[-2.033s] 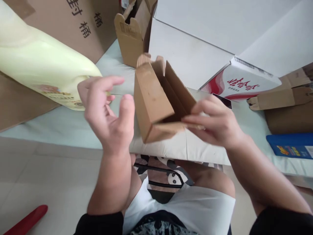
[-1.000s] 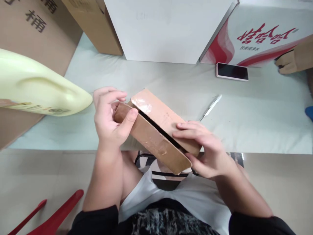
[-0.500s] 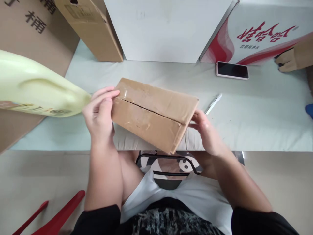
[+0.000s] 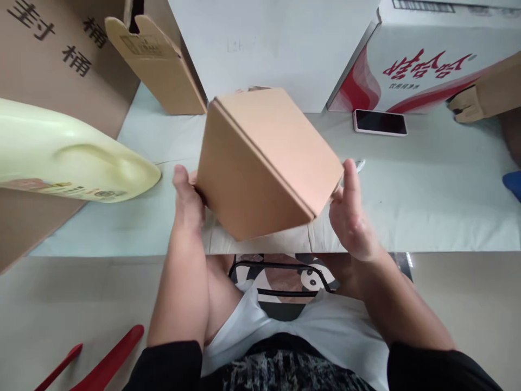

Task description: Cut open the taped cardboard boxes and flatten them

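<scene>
A plain brown cardboard box [image 4: 260,168] is held tilted above the table, one edge toward me. My left hand [image 4: 189,201] grips its left side, with the thumb up and the other fingers partly hidden behind the cardboard. At the right corner, my right hand [image 4: 352,217] supports the box with its fingers tucked underneath and its thumb pointing up. Just beyond that hand a white pen [image 4: 360,165] lies on the table, mostly covered from view.
A pale yellow jug [image 4: 81,155] juts in from the left. Along the back stand an open carton [image 4: 163,70], a white box [image 4: 272,49] and a red-and-white carton [image 4: 407,65]. A phone [image 4: 380,123] lies on the pale green tablecloth [image 4: 439,201].
The box has been turned over in my hands, from its taped, seamed face to smooth faces. My left hand has shifted right and away from the jug. The view has moved slightly.
</scene>
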The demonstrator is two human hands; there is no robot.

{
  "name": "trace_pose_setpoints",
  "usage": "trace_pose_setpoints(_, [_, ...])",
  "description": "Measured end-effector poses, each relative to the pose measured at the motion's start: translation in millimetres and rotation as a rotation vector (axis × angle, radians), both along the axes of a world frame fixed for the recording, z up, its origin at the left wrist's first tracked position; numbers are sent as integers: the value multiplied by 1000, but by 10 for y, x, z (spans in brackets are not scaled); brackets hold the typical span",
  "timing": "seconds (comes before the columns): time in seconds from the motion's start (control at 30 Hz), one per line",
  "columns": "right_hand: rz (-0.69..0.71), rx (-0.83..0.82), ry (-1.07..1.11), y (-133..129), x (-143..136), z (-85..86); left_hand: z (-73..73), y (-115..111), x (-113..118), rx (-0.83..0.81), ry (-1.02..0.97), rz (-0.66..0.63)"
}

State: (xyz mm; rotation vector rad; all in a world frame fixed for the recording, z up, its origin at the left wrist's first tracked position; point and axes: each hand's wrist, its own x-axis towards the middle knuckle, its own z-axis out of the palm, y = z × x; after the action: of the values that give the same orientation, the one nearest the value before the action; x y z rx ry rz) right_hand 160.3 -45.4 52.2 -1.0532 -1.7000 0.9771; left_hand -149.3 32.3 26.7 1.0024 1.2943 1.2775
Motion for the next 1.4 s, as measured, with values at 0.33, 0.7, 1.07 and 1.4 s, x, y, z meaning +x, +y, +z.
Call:
trace_pose_setpoints(0.33, [-28,144,-46,4,14,228,39,-208,434,-529,63,-590])
trace_pose_setpoints(0.7, [-67,63,-129,84,7,188,158,-51,333,26,528,-10])
trace_pose_setpoints(1.07, [-210,-65,-53,209,229,10,211,162,356,736,636,-321])
trace_pose_setpoints(1.4, [-624,-172,-934,506,894,-451,190,-68,498,853,669,-363])
